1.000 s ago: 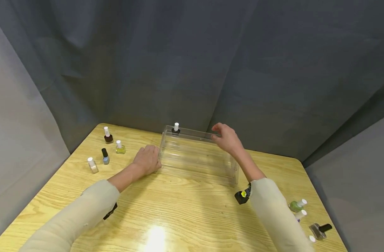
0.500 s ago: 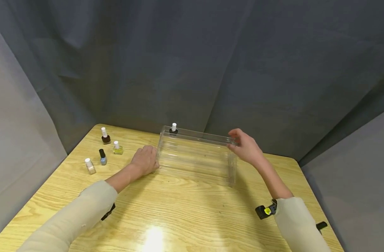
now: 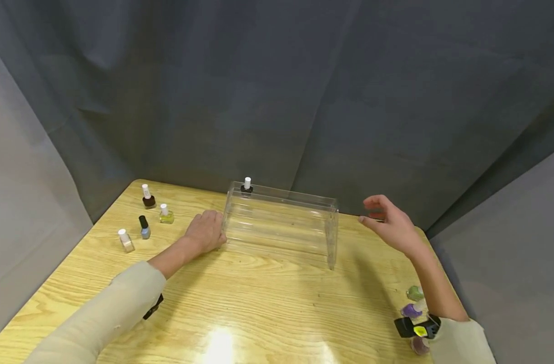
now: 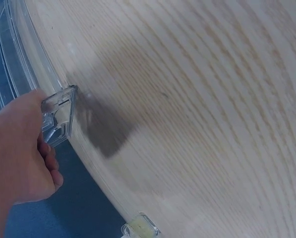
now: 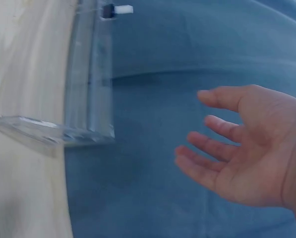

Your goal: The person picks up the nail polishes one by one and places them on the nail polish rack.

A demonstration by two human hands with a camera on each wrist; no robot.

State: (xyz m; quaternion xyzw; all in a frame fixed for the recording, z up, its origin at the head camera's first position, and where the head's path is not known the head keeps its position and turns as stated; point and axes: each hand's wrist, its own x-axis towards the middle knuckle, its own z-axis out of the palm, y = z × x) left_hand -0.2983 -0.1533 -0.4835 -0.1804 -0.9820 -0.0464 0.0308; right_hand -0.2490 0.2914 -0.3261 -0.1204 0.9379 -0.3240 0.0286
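Clear rack (image 3: pixel 286 201), left hand (image 3: pixel 205 232) gripping its left end, holds one bottle (image 3: pixel 246 189); other bottles (image 3: pixel 166 217) remain on the desk (image 3: pixel 259 303); right hand (image 3: pixel 392 228) relaxed, empty.

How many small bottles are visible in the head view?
8: dark bottle, yellow bottle, blue bottle, beige bottle on the table's left; black bottle on the clear rack; green bottle, purple bottle, brownish bottle on the table's right. The right sleeve may hide more.
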